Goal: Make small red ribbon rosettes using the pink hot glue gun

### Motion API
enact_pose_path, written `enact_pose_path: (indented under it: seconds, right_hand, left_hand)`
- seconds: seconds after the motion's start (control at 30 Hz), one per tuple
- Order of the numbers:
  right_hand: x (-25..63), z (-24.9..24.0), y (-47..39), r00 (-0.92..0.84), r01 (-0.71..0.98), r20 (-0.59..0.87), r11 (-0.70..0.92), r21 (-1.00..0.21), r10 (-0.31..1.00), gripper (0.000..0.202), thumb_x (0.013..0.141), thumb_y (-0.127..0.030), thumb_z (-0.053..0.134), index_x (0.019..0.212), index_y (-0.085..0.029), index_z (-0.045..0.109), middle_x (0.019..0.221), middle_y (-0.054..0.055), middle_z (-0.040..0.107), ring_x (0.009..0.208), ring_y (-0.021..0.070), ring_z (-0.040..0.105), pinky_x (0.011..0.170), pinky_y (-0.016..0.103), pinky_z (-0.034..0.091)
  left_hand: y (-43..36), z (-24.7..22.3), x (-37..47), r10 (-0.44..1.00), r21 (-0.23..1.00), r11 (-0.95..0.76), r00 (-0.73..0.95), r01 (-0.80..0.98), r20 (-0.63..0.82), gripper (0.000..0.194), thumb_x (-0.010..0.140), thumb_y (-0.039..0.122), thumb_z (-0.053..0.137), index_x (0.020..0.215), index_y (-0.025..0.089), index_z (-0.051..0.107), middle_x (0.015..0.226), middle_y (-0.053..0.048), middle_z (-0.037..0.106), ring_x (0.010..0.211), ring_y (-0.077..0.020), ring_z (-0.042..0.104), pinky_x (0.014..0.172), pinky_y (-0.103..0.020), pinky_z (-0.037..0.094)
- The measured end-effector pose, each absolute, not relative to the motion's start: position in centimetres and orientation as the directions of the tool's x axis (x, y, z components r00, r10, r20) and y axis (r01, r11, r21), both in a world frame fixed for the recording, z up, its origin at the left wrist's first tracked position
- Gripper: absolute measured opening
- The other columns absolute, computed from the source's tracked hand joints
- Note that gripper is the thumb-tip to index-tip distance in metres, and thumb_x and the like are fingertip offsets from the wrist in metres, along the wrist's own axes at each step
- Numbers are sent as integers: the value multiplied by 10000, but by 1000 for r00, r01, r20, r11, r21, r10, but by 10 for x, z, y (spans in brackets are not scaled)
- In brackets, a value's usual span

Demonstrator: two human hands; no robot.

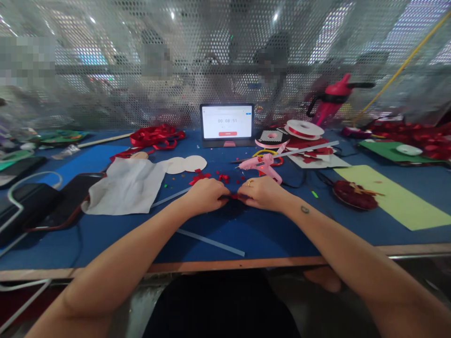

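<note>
My left hand [208, 195] and my right hand [261, 193] meet over the middle of the blue table, fingertips pinched. Between them is a small strip of red ribbon [234, 197], gripped from both ends and mostly covered by my fingers. Just beyond the hands lie small red ribbon pieces [223, 178], and a red ribbon cluster [199, 177] is by my left knuckles. A pink glue gun [262, 164] with a clear glue stick in its back rests behind my right hand. Yellow-handled scissors [265, 153] are partly hidden behind it.
A tablet [227, 123] showing a timer stands at the back. Ribbon spools [303, 129], a pink tumbler [329, 101] and yellow paper [405, 202] are to the right. Leftward are a grey cloth [125, 188], white round pieces [195, 163] and a phone [70, 202]. A loose glue stick [211, 241] lies near the front edge.
</note>
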State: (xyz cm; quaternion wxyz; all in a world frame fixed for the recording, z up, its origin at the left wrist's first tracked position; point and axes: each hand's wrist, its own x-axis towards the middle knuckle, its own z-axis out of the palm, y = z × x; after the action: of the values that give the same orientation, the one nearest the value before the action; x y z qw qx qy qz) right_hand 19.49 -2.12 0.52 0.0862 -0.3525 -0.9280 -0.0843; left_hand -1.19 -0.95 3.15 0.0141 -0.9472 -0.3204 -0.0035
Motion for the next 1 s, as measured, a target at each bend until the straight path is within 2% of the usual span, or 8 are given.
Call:
enact_pose_path:
  seconds: [0.1,0.17,0.27,0.33,0.57,0.7,0.83,1.0]
  right_hand:
    - [195,7,-24,-743,656,282,744,126,607,188,838,-263,466,832,-182,635,732,45,651,677,143,571,537,246,271]
    - [196,9,-26,-748,644,330,750,152,576,184,839,-255,469,812,-176,632,710,41,650,659,136,563,541,244,274]
    - [196,12,-29,-756,620,414,758,202,508,174,838,-235,477,777,-167,626,662,27,642,640,131,564,549,244,287]
    - [196,15,-31,-750,611,475,756,235,459,172,836,-221,481,757,-169,624,642,17,640,622,125,563,549,244,292]
    - [198,27,-37,-716,627,592,712,315,369,180,834,-200,479,732,-176,624,648,-4,659,608,112,566,555,239,310]
    - [201,28,-37,-669,668,642,682,299,374,166,828,-215,500,733,-183,633,631,-12,656,568,103,550,550,238,306]
    - [201,28,-38,-658,686,647,661,305,385,181,836,-223,491,729,-196,635,608,-22,643,563,98,537,548,237,294]
    - [198,30,-41,-695,660,628,657,364,351,202,851,-231,468,738,-196,631,623,-19,641,590,104,535,550,241,291]
  left_hand:
    - [-9,31,-12,636,46,-772,769,634,71,141,753,240,560,823,207,678,738,-12,676,689,-162,615,558,-228,382]
    - [-9,30,-11,674,139,-739,724,660,146,111,735,247,601,797,184,668,697,-6,672,634,-137,604,549,-213,380]
    - [-10,28,-11,715,297,-699,647,651,266,142,705,284,657,768,158,639,644,0,663,556,-102,578,524,-186,379]
    - [-12,26,-11,708,350,-706,629,616,320,168,699,306,665,757,155,621,620,7,655,527,-88,566,514,-173,384]
    - [-14,23,-12,647,326,-762,636,560,420,111,704,216,645,799,167,615,614,32,655,538,-75,593,524,-150,409]
    - [-15,21,-11,632,357,-775,623,522,461,93,714,215,641,789,165,617,610,34,656,531,-68,593,522,-139,417]
    - [-17,20,-9,638,392,-770,588,504,497,91,732,236,637,784,163,619,589,39,650,512,-59,580,507,-129,413]
    - [-20,22,-7,618,379,-785,574,490,537,53,755,217,620,765,166,634,586,41,646,510,-52,572,500,-124,398]
